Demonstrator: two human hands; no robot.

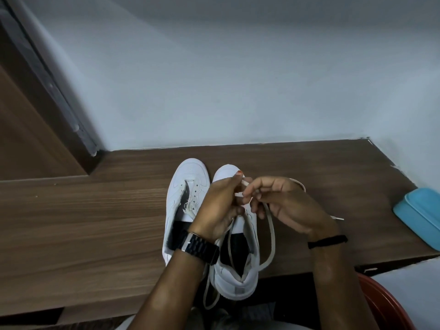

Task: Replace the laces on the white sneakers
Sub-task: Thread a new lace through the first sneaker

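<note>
Wood-grain table [95, 222] against a pale wall carries two white sneakers side by side near its front edge, the left sneaker [184, 194] unlaced with bare eyelets, a blue container [419, 215] at the far right. Over the right sneaker [238, 270], the left hand [219, 206] and right hand [283, 206] each pinch the white lace [270, 234] with curled fingers near the forward eyelets. Judged soft, light and limp, the lace is best held close behind its stiff tip; its slack loops hang off the table front and could snag.
</note>
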